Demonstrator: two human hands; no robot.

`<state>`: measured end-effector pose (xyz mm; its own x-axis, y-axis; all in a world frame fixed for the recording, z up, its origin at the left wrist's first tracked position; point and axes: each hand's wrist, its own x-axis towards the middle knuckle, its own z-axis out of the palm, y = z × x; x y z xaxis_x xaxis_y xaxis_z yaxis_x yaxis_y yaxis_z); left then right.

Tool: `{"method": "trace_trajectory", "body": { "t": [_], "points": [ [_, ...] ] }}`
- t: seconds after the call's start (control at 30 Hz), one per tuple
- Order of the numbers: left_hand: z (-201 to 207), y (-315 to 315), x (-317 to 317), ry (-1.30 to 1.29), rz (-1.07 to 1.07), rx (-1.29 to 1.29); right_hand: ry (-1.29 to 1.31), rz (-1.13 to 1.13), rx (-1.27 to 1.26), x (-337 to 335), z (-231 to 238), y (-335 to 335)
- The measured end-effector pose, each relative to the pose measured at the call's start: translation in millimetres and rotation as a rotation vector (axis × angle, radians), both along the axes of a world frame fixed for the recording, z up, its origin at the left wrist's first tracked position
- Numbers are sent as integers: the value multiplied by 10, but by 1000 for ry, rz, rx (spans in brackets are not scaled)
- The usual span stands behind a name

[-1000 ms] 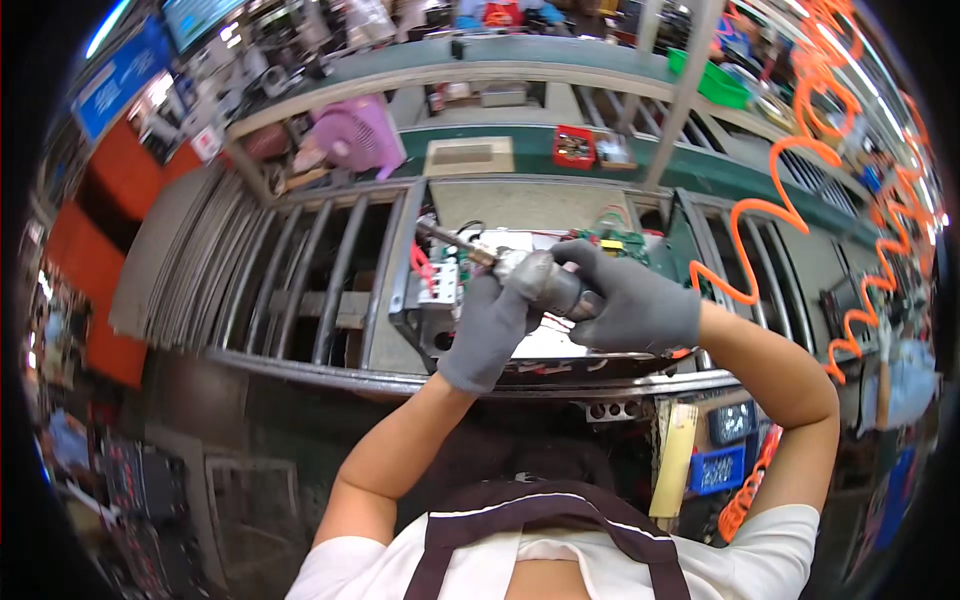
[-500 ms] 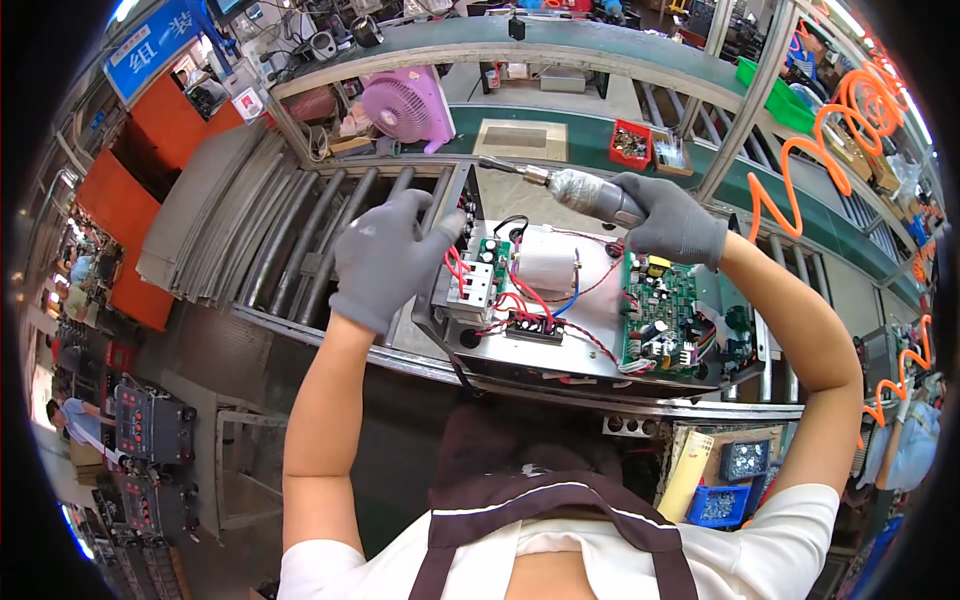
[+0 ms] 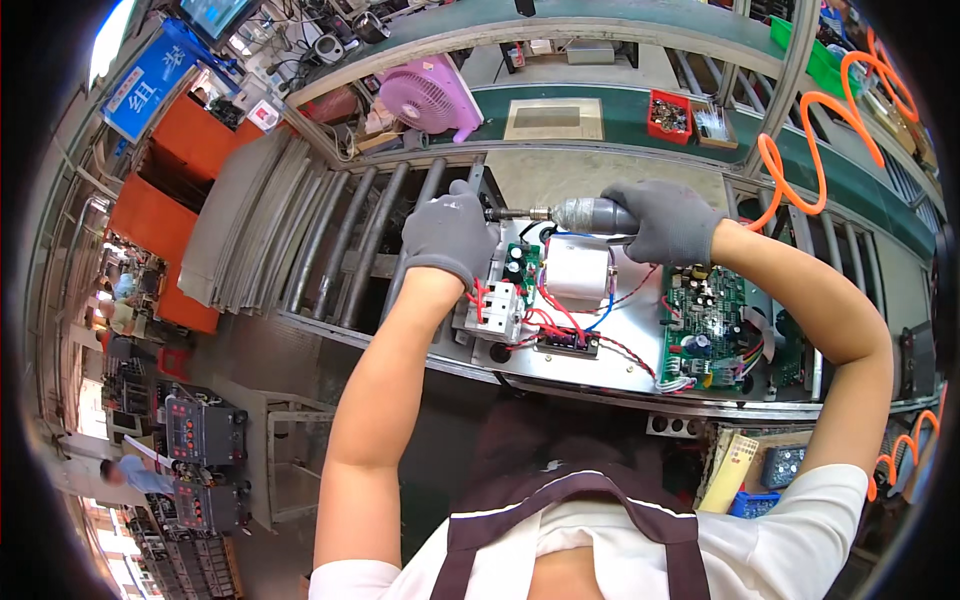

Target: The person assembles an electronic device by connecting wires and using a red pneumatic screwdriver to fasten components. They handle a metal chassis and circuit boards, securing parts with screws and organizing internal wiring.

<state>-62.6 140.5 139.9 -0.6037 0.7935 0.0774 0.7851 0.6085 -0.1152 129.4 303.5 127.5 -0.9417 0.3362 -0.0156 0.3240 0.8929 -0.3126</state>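
Observation:
My gloved right hand (image 3: pixel 672 222) grips a power screwdriver (image 3: pixel 592 215) with a clear-wrapped front part. It lies level, its bit pointing left at the dark end panel (image 3: pixel 478 178) of an open electrical unit. My gloved left hand (image 3: pixel 450 238) is closed over that panel beside the bit tip; its fingertips are mostly hidden. On the unit's metal base (image 3: pixel 625 362) sit a white cylindrical part (image 3: pixel 577 268), a white breaker block (image 3: pixel 500 312) with red wires, a dark terminal block (image 3: pixel 567 343), a small green board (image 3: pixel 517 265) and a large green circuit board (image 3: pixel 705 320).
The unit rests on a roller conveyor (image 3: pixel 372 245). Grey sheets (image 3: pixel 245 225) stand stacked at left. Beyond are a pink fan (image 3: pixel 425 98), a red parts bin (image 3: pixel 669 116) and a framed panel (image 3: pixel 553 119). An orange coiled hose (image 3: pixel 770 165) hangs at right.
The screwdriver has come down and levelled, its bit now at the end panel. My left hand has moved in from the left and closed over the panel. The view has shifted.

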Motion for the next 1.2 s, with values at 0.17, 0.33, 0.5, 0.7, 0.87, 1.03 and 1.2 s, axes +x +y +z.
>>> {"method": "trace_trajectory", "body": {
  "t": [0.17,0.33,0.5,0.7,0.87,1.03,1.2],
  "points": [
    [-23,5,-16,16,14,-1,5,-9,12,-51,-44,-16],
    [-23,7,1,19,6,6,-33,-26,-36,-76,-4,-35],
    [-52,13,-22,38,-6,6,14,-1,19,-58,-84,-18],
    [-4,7,-2,12,4,-7,-7,-45,43,-83,-42,-94],
    [-33,11,11,53,-4,-4,17,-29,50,-116,-113,-66],
    [16,-2,34,19,-29,-32,94,27,91,-163,-174,-8],
    [-34,-9,-48,-33,-9,-10,101,53,78,-91,-79,-68]
  ]
}}
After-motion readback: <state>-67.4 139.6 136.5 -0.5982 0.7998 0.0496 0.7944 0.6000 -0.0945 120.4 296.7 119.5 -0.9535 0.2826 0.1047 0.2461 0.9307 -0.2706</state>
